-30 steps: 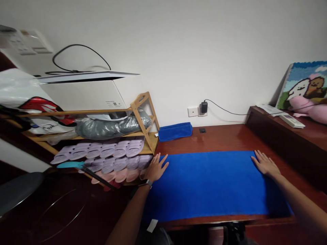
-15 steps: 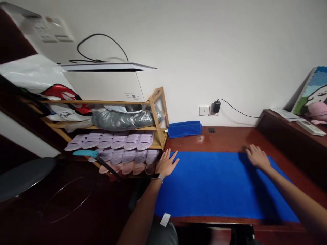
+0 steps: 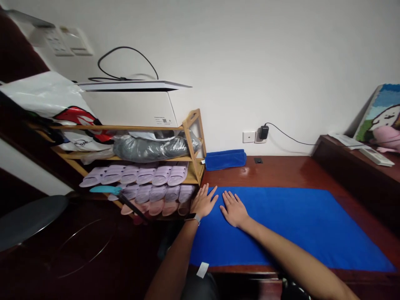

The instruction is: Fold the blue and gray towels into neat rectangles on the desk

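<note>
A blue towel (image 3: 290, 225) lies spread flat over the reddish-brown desk, with a white tag at its near left corner. My left hand (image 3: 203, 201) rests on the towel's far left corner, fingers spread. A watch is on that wrist. Just to its right, my right hand (image 3: 234, 209) lies flat on the towel with its fingers stretched out. Neither hand grips anything. Behind them, a folded blue towel (image 3: 225, 160) sits against the wall at the back of the desk.
To the left stands a wooden rack (image 3: 195, 146) holding several slippers (image 3: 161, 174), a plastic-wrapped bundle and a white box (image 3: 131, 108). A black charger (image 3: 264, 132) is plugged into the wall. A pink plush toy (image 3: 387, 137) sits on the raised ledge at right.
My right hand has moved left across the towel, from its far right corner to beside my left hand. The towel's right side now reaches further right. My left hand has stayed in place.
</note>
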The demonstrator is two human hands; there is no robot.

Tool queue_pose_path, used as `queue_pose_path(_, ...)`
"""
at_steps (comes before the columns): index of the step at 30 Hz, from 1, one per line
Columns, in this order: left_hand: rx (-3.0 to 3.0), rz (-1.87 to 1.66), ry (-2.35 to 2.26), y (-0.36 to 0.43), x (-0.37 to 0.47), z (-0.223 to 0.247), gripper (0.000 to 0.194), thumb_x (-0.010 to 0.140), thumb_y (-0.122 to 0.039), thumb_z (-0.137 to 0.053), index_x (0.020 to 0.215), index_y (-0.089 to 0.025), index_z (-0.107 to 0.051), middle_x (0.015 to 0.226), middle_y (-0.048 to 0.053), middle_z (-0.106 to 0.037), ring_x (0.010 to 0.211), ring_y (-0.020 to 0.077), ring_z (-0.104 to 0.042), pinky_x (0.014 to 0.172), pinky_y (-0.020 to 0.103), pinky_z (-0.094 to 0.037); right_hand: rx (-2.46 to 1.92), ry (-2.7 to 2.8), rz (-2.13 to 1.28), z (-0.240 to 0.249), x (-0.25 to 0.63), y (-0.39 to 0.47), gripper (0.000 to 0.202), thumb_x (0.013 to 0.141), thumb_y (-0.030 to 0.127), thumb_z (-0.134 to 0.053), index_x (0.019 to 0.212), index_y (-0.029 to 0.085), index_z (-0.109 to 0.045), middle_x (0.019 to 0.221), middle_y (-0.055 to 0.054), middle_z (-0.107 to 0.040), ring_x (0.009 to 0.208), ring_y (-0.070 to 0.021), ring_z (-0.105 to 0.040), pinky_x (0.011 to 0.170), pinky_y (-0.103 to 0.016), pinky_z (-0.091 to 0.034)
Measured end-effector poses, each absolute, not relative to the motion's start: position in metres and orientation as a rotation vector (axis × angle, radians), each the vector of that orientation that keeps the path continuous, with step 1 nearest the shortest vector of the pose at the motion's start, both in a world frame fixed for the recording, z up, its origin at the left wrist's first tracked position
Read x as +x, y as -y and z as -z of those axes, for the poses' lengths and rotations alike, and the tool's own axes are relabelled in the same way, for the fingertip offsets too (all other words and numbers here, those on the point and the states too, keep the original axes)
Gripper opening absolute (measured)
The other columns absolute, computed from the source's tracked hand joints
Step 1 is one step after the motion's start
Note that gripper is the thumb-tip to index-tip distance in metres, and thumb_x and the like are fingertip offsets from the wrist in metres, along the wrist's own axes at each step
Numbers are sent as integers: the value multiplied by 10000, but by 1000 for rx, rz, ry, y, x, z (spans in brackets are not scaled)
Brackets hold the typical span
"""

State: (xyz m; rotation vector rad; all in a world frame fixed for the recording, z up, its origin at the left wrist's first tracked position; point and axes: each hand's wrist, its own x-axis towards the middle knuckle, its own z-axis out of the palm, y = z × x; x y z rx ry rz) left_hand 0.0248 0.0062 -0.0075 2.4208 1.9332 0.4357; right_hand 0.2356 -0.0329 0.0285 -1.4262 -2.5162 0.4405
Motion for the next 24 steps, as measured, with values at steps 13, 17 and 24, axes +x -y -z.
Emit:
queue_pose_path(13,2455,-358,-1951,-12,21,8,618,1072,-617,-310,1608,-326,-408,1721,77,-296,1583,319,-259,1261,512,-263,-2027,2232,-218,10,564,-1,796,1013,643,-168,1655,191,-306,1710,-90,-305,1594,-251,-208,1300,-481,-167)
queue_pose_path(17,2480,-361,-1946,-14,19,9,607,1069,-615,-321,1600,-338,-419,1709,63,-330,1573,315,-289,1258,519,-279,-2191,2129,-191,22,660,-6,802,991,618,-169,1651,185,-313,1719,-90,-287,1593,-269,-207,1296,-484,-183)
queue_pose_path(24,2556,-394,-1937,-19,15,13,587,1065,-580,-358,1579,-318,-467,1671,85,-405,1546,345,-346,1246,538,-316,-2170,2081,-172,32,692,-11,791,986,629,-189,1655,220,-298,1725,-62,-277,1600,-257,-187,1304,-491,-161)
